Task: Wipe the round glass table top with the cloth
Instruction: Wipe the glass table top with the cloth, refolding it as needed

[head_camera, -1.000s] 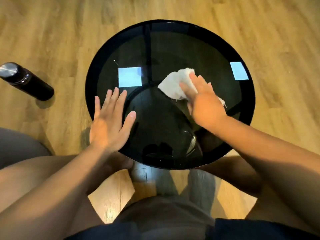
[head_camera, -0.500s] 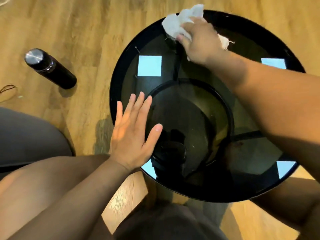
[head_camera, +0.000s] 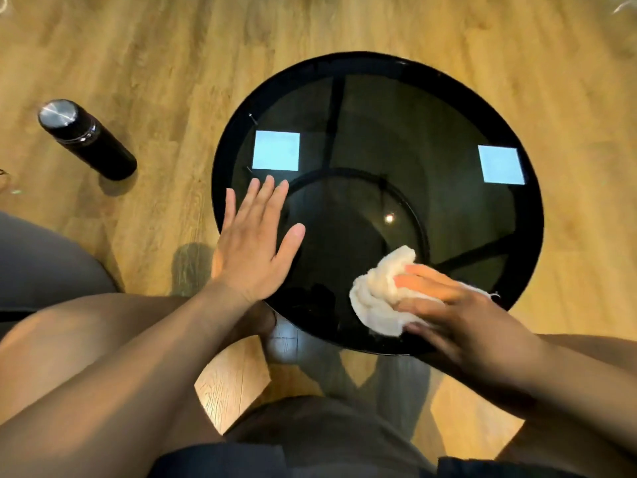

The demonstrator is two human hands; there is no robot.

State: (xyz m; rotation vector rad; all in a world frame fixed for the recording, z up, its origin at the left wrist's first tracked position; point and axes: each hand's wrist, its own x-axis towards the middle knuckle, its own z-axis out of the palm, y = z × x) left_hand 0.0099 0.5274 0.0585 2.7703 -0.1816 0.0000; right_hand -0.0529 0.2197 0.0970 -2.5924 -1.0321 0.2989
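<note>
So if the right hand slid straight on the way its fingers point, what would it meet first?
Probably the left hand: the right hand, pressing the white cloth on the glass table top, points left and slightly away, toward its thumb, with only bare glass between.

Cloth point(head_camera: 375, 303): white, crumpled into a loose wad, pressed to the glass under the fingers of my right hand point(head_camera: 458, 315), its bulk bulging out past the fingertips. Round glass table top point(head_camera: 379, 132): dark, glossy, black-rimmed, level. The grip sits at its near edge, and the disc spreads away beyond.
</note>
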